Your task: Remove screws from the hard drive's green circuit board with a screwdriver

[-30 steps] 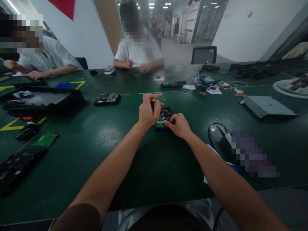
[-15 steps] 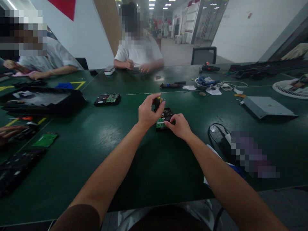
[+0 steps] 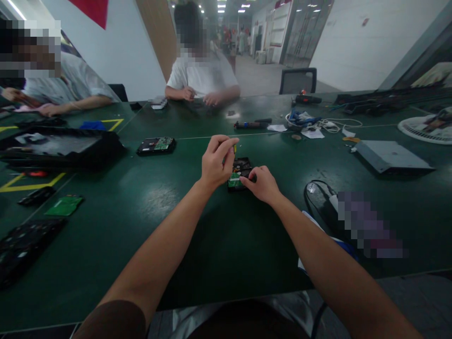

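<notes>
A black hard drive [image 3: 241, 171] with a green circuit board lies on the dark green table [image 3: 183, 221] in front of me. My left hand [image 3: 214, 162] is closed round a small screwdriver [image 3: 233, 151] with a black and yellow handle, held upright over the drive. My right hand [image 3: 260, 183] rests on the drive's right side, its fingers curled and pinching the edge.
A second hard drive [image 3: 157, 145] lies to the far left, beside a black open tray [image 3: 56, 148]. A green board [image 3: 64, 205] and black parts sit at the left edge. A grey flat box [image 3: 390, 157], cables [image 3: 318, 125] and tools lie to the right. Two other people sit across the table.
My left hand has turned round the screwdriver handle, its fingers shifting their hold. A hand seen at the left edge half a second ago has gone. My right hand stayed on the drive.
</notes>
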{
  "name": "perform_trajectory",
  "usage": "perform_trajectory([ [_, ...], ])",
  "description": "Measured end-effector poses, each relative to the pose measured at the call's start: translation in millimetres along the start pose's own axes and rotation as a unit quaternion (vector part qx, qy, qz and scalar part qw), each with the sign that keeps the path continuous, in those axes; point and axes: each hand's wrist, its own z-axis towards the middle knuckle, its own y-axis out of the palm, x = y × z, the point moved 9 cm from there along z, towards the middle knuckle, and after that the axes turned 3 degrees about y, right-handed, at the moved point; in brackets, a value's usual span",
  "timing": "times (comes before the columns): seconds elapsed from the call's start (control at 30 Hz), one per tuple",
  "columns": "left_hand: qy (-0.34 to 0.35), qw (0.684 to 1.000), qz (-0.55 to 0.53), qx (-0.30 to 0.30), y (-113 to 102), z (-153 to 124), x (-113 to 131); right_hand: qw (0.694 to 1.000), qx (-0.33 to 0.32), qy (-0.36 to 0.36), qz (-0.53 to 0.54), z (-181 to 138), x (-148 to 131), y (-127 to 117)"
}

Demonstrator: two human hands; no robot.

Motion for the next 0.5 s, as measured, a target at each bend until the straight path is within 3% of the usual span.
perform_trajectory([
  [0.13,0.002,0.999,-0.031,-0.013,4.5,-4.6,-1.1,1.000,-0.002,0.006,0.002,-0.2,-0.3,-0.8],
  [0.4,-0.100,0.993,-0.067,-0.011,13.8,-13.8,-17.7,1.000,0.001,0.005,0.014,-0.6,0.0,-1.5],
  [0.5,-0.072,0.997,-0.033,-0.010,10.5,-8.0,-13.4,1.000,0.002,-0.001,0.011,-0.6,-0.7,-1.3],
])
